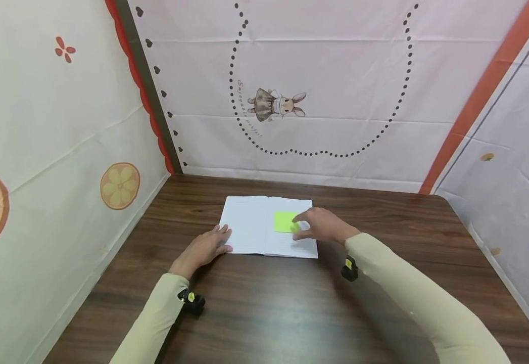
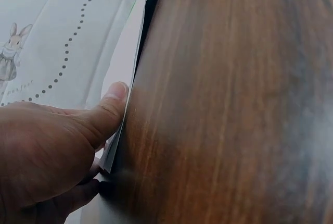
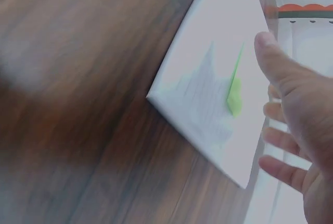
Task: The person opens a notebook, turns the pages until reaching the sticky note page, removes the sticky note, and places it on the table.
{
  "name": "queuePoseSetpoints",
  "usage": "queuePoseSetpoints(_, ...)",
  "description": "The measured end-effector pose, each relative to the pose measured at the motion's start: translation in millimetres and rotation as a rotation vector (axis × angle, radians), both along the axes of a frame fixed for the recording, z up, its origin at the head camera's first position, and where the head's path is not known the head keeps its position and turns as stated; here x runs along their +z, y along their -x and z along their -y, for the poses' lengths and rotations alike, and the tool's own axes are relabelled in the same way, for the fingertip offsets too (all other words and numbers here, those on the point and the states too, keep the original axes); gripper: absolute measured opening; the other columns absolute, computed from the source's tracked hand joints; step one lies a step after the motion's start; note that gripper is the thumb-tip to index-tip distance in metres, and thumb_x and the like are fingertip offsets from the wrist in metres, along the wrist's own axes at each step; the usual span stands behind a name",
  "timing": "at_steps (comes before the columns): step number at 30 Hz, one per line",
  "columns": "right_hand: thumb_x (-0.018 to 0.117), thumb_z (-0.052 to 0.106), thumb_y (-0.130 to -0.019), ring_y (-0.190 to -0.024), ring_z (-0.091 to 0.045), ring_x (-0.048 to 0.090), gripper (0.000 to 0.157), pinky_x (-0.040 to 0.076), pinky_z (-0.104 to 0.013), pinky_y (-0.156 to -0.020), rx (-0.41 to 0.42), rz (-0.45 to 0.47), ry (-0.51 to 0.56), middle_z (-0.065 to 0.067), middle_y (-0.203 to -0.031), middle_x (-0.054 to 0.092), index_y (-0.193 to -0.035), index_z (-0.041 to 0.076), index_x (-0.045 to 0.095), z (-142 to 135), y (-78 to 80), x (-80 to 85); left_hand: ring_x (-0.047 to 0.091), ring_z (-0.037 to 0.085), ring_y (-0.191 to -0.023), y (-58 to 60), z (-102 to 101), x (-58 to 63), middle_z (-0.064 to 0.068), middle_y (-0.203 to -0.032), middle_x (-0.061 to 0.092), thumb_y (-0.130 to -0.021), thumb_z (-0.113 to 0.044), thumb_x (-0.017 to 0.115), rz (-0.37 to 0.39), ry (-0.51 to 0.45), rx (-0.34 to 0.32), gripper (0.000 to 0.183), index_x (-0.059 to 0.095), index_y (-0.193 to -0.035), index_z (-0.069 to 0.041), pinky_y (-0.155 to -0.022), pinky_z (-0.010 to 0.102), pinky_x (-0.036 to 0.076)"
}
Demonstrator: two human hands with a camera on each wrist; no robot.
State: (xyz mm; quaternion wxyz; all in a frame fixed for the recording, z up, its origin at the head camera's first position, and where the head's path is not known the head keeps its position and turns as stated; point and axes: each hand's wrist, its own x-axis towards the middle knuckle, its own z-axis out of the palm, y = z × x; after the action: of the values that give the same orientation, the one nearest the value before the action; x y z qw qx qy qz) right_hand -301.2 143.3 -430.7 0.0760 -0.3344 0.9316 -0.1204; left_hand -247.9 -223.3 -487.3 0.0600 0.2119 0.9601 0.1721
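An open notebook (image 1: 246,222) with white lined pages lies on the table. On its right page is a bright green sticky note (image 1: 284,221), whose near right part is in shadow under the right hand. My left hand (image 1: 204,246) rests at the notebook's left edge with fingers spread. In the left wrist view its thumb (image 2: 112,104) lies along the page edge, and the other fingers are partly hidden. Over the right page hovers my right hand (image 1: 325,225), thumb and fingers apart beside the note. The right wrist view shows that hand's fingers (image 3: 281,139) loosely bent, holding nothing.
The dark wood-grain table (image 1: 273,313) meets a printed cloth wall (image 1: 337,91) behind the notebook. More cloth walls (image 1: 64,126) stand at the left and right sides. Both wrists carry small black cameras (image 1: 194,304).
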Motion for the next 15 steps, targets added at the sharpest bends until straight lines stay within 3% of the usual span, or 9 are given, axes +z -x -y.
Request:
queuePoseSetpoints(7,0.085,0.045,-0.081,-0.122,-0.03,0.063,0.061,0.049,-0.047,-0.105,0.065,-0.066,0.039,-0.01,-0.132,0.069,-0.128,0.007,0.071,25.0,15.8,-7.4,0.029,0.043,-0.15,0.3,-0.6,3.0,0.02,-0.161,0.036,-0.101,-0.034,0.063,0.009,-0.013,0.012,0.064,0.045,-0.152,0.0,-0.116,0.061,0.032)
queuePoseSetpoints(15,0.088,0.039,-0.08,-0.118,-0.029,0.063,0.055,0.049,-0.047,-0.104,0.044,-0.084,0.055,-0.007,-0.127,0.072,-0.124,0.009,0.074,30.8,23.5,-26.3,0.029,0.044,-0.15,-0.3,1.4,-0.7,0.019,-0.162,0.035,-0.102,-0.037,0.061,0.011,-0.015,0.011,0.065,0.044,-0.153,-0.001,-0.115,0.063,0.033)
